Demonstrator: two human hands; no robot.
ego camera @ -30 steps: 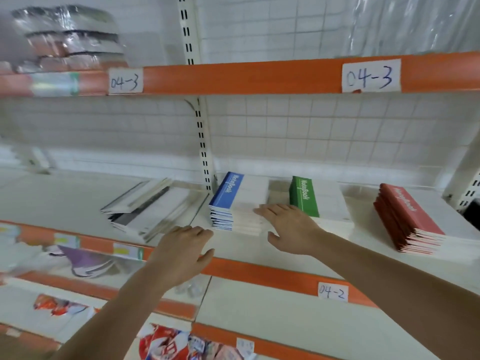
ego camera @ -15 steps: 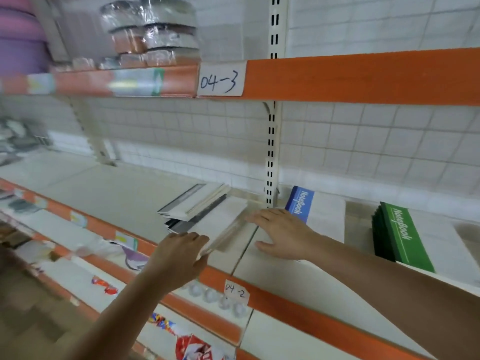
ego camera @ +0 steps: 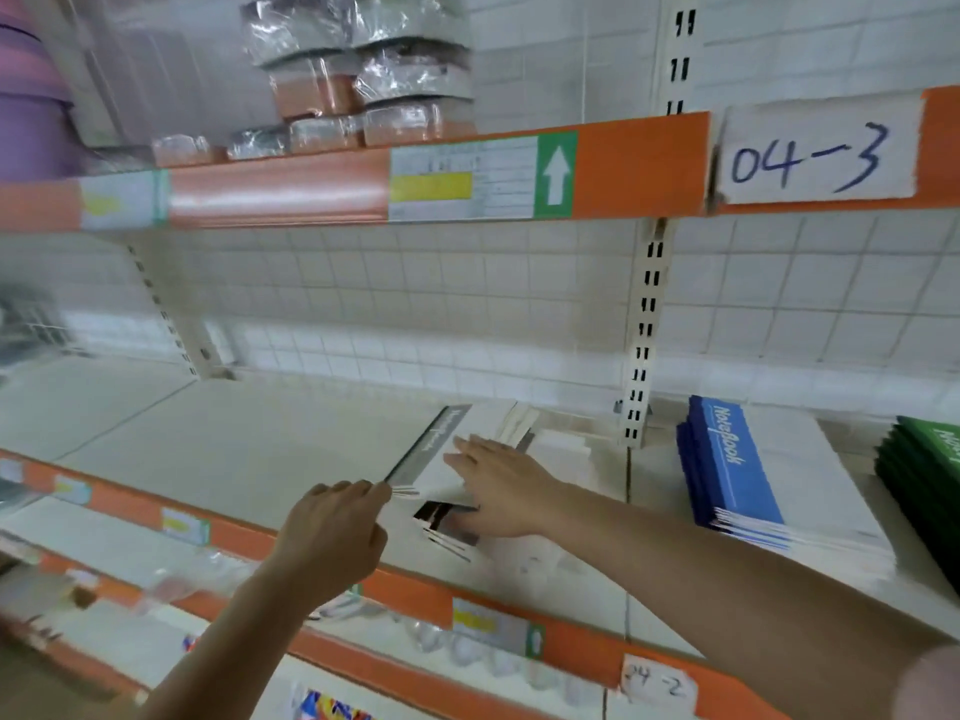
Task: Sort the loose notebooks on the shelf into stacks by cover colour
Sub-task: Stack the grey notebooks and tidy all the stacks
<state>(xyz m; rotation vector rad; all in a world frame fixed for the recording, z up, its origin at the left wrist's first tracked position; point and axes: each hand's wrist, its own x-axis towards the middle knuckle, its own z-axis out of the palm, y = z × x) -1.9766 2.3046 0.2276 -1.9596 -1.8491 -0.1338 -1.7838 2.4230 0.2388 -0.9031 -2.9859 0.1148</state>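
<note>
Both hands on the loose grey pile [ego camera: 457,459], middle shelf [ego camera: 234,439], just left of the slotted upright [ego camera: 641,356].

Left hand [ego camera: 332,537]: fingers curled, fingertips at the near corner of the top grey notebook [ego camera: 431,444]. Looks like a pinch on that corner, but the contact is motion-blurred. Top notebook's spine edge runs up and away from the fingertips.

Right hand [ego camera: 501,485]: fingers straight, palm down, lying flat on the pile just right of the left hand. Thumb reaches toward a dark-edged notebook [ego camera: 441,522] that sticks out of the pile below the palm, at the front edge.

Right of the right hand, past the upright: blue notebook stack [ego camera: 737,459], squared, "NoteBook" on the spine strip. Further right, touching frame edge: green stack [ego camera: 924,459], only partly in view.

Above the hands: orange shelf rail with handwritten "04-3" tag [ego camera: 810,158] and wrapped packs [ego camera: 363,80] on top. Below the right forearm: "04-2" tag [ego camera: 654,685] on the lower rail.
</note>
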